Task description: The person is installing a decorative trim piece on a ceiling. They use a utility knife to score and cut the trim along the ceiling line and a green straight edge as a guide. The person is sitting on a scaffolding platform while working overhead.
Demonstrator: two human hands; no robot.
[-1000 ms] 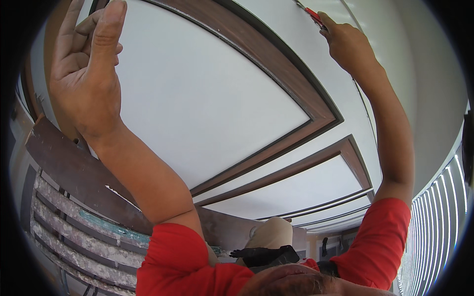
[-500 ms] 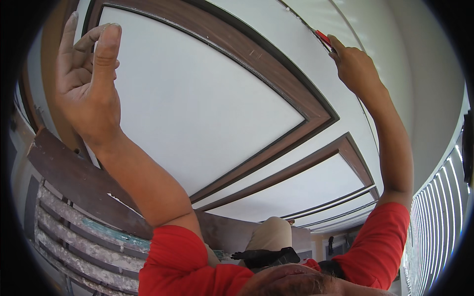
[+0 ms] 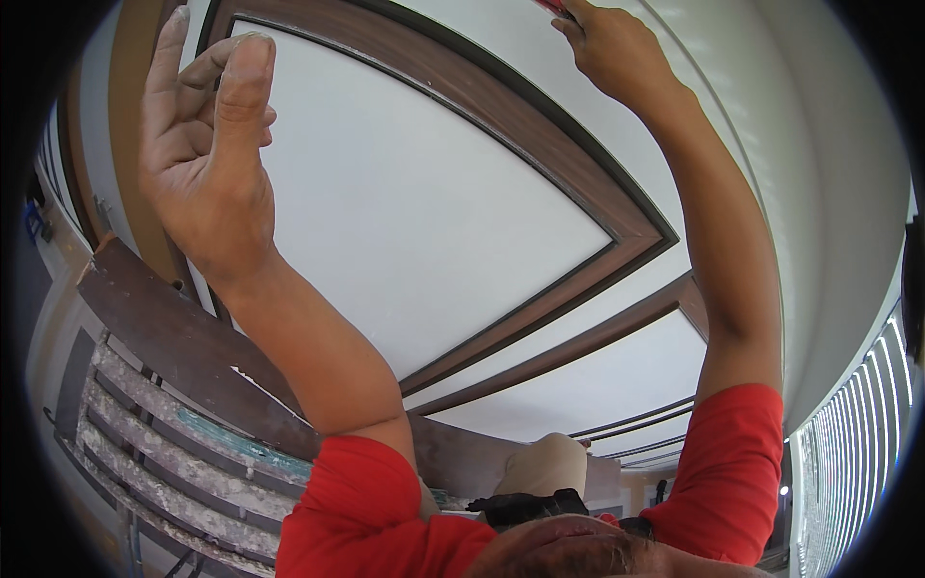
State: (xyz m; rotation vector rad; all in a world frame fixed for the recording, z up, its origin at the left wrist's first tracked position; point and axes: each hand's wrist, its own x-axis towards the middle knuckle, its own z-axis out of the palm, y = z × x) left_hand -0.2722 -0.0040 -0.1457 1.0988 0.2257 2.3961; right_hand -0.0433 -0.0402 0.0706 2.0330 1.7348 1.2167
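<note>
My right hand [image 3: 617, 56] is raised at the top, fingers closed round a slim red tool [image 3: 551, 6]. The picture's upper edge cuts the tool off, so its tip is hidden. Beneath that hand is a white surface [image 3: 644, 159] beside a dark brown frame moulding [image 3: 540, 120]. On the left, my left hand [image 3: 217, 154] is held up with whitish dust on its fingers. One of those fingers points upward and another bends near the thumb, with nothing visible between them. Behind it lies the large white panel [image 3: 414, 202] enclosed by the moulding.
A second brown-framed panel [image 3: 597, 376] lies below the large one. At lower left, a dark brown board [image 3: 173, 318] runs beside paint-spattered slats [image 3: 183, 453]. A curved pale surface [image 3: 829, 193] and bright striped blinds [image 3: 858, 424] are on the right.
My right hand has moved up and left with the red tool, whose end has left the picture. The left hand keeps its pose but appears farther right, as the whole view has shifted slightly.
</note>
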